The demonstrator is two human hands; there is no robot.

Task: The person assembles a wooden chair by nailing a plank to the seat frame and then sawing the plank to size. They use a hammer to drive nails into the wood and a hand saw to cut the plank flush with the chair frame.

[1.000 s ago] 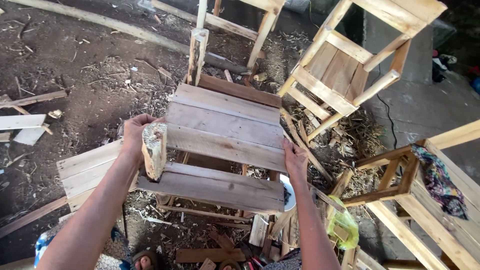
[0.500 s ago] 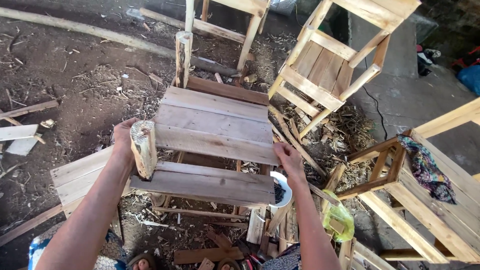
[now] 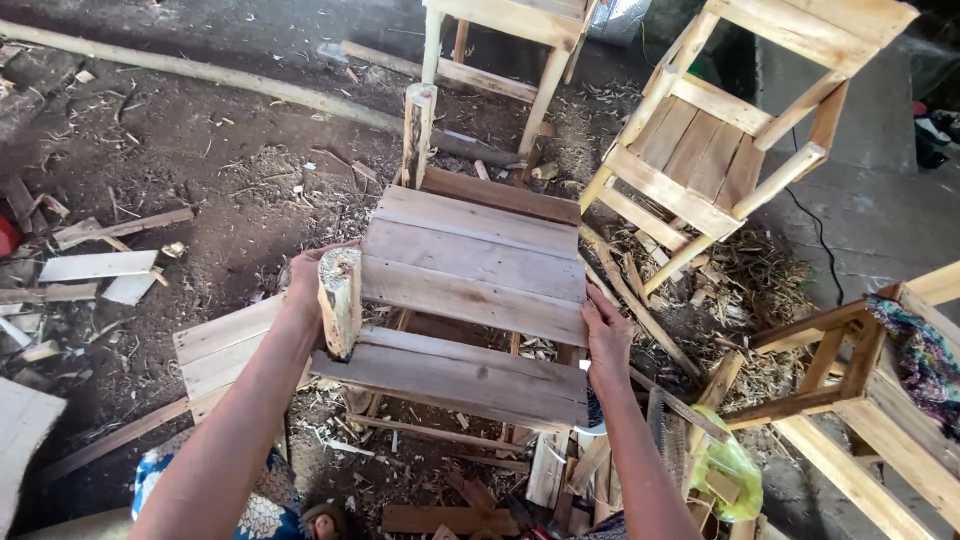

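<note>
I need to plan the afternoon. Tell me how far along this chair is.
Done: the slat seat is boarded across, with two legs standing up at its corners. In hand: the left hand grips the near leg and the right hand holds the seat edge. Left: the right-hand corners show no legs, unlike the finished chair tipped behind it.

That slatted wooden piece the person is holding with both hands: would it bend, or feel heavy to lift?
The slatted wooden piece probably stays stiff: its planks are thick and joined to a post. It likely feels fairly heavy, since the left hand and right hand grip opposite sides. The rough, unfinished wood looks unlikely to slip.
</note>
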